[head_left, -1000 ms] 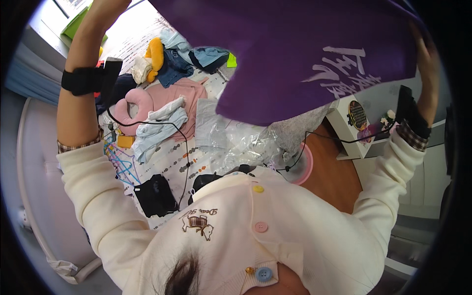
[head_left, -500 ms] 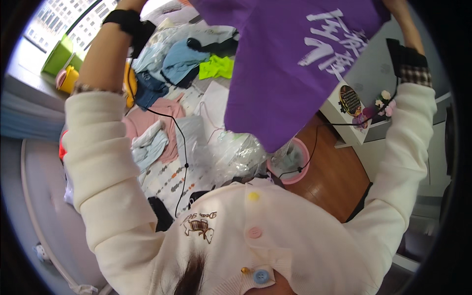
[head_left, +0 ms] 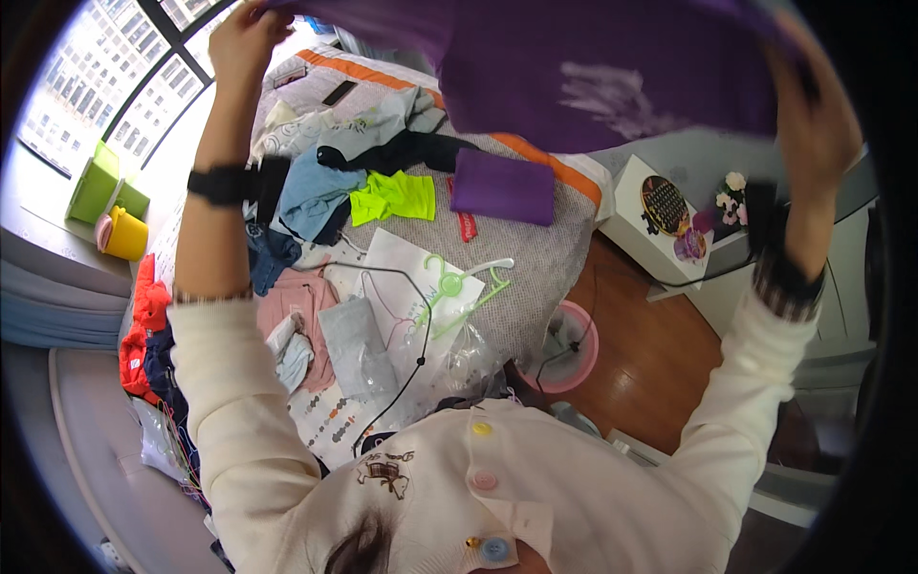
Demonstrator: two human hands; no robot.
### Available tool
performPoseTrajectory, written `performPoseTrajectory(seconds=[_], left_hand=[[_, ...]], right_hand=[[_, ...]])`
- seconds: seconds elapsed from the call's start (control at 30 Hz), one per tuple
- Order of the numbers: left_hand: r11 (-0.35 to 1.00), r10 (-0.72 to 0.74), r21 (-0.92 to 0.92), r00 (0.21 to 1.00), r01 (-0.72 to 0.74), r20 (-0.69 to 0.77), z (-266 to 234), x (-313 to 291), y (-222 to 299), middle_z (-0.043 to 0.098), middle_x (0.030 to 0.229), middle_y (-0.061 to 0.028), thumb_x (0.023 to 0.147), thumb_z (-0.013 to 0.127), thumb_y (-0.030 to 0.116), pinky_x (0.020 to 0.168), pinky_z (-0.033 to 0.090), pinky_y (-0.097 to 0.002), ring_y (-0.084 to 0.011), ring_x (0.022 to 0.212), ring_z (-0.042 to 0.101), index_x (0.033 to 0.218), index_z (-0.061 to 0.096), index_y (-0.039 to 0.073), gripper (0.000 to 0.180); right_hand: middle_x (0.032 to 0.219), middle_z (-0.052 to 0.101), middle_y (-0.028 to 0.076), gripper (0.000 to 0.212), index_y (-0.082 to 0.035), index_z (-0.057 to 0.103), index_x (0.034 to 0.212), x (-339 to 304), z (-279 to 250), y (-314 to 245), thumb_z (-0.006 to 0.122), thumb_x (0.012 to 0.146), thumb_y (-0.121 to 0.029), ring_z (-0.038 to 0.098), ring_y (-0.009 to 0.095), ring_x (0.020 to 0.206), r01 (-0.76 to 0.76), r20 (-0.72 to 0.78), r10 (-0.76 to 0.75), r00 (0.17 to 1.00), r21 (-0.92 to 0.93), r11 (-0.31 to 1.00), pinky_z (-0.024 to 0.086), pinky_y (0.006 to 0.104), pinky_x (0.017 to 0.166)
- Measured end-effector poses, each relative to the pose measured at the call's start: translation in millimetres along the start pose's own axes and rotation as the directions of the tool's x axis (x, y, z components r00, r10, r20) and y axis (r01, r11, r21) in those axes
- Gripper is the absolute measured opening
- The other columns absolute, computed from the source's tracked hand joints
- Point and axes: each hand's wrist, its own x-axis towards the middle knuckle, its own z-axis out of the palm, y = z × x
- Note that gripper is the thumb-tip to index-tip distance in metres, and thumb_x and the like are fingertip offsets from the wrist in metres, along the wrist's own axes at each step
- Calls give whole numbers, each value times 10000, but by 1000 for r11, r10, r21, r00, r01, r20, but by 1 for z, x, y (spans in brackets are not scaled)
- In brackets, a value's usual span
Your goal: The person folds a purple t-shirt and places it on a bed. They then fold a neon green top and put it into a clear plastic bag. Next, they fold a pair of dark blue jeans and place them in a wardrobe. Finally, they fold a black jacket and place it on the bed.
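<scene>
A purple cloth (head_left: pixel 612 67) with white lettering is stretched in the air between my raised hands at the top of the view. Whether it is a garment cannot be told, as its upper part runs out of the picture. My left hand (head_left: pixel 247 43) pinches its left corner. My right hand (head_left: pixel 820 115), a little smeared by motion, is closed on its right edge. Beneath the cloth, a folded purple cloth (head_left: pixel 504 188) lies on the bed beside a neon yellow garment (head_left: pixel 392 196).
The bed (head_left: pixel 521 263) carries blue clothes (head_left: pixel 316 196), a pink garment (head_left: pixel 298 306), a folded grey one (head_left: pixel 356 349) and green hangers (head_left: pixel 454 284). A pink bin (head_left: pixel 579 359) stands on the floor. Right of it is a white cabinet (head_left: pixel 626 206). Black cables cross from my wrists.
The purple cloth has risen and spread sideways in my hands, its lower edge swinging up. The folded purple cloth and the hangers now show beneath it.
</scene>
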Motion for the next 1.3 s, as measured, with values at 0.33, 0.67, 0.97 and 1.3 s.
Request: performPoseTrajectory(seconds=[0.33,0.67,0.97,1.3], left_hand=[[901,-430,163,874,401,226,-51,-318,-244,511,595,29,788,694,83,472,380,-205,-59,526,479,806,610,42,96],[496,-868,54,492,867,63,-39,-461,-338,584,786,-45,662,643,-104,595,468,-247,-129,666,561,1087,513,-7,455],[999,16,4,549,-36,835,12,-498,-149,591,1012,-134,688,583,-58,766,480,-387,-333,857,565,1114,559,63,443],[856,22,297,604,-423,797,40,-469,-230,524,1226,-147,701,536,-55,982,376,-443,-333,1173,460,1210,501,36,519]], right_hand=[[631,431,12,136,-107,557,781,-317,18,-214,577,647,-116,487,168,588,-226,669,-248,700,537,813,397,288,471],[674,491,28,96,-102,545,752,-468,26,-297,575,662,-100,517,207,680,-351,819,-218,531,447,823,436,315,519],[695,526,29,127,-101,584,784,-477,38,-318,579,657,-109,533,208,686,-369,841,-243,483,447,815,441,313,519],[686,503,21,62,-118,541,719,-479,40,-317,569,665,-127,527,200,695,-416,852,-224,474,440,796,436,313,509]])
